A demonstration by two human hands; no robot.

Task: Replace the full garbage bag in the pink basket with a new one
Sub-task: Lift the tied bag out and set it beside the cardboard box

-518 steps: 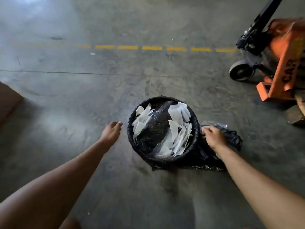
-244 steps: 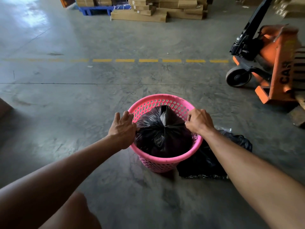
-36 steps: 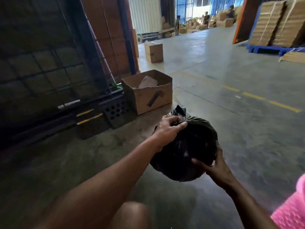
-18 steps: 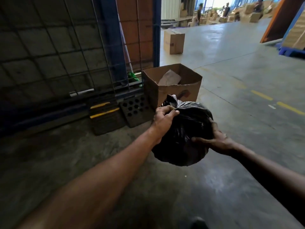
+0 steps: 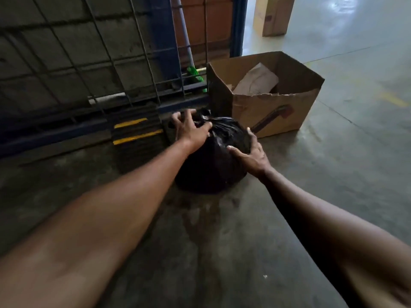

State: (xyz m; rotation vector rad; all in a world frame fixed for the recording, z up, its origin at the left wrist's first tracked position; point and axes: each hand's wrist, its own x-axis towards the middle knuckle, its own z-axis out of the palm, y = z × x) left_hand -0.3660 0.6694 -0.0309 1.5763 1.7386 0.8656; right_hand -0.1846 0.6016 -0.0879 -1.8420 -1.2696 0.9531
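We have a single wide-angle view from the person's head, looking forward and down along both outstretched forearms at the concrete floor [image 5: 222, 241]. It sits close above the scene, with the wire fence [image 5: 89, 52] far left and an open cardboard box [image 5: 266, 103] far right.

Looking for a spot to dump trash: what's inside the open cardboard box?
The cardboard box holds crumpled pale paper against its back left; the front wall hides the bottom, so anything beneath is unseen.
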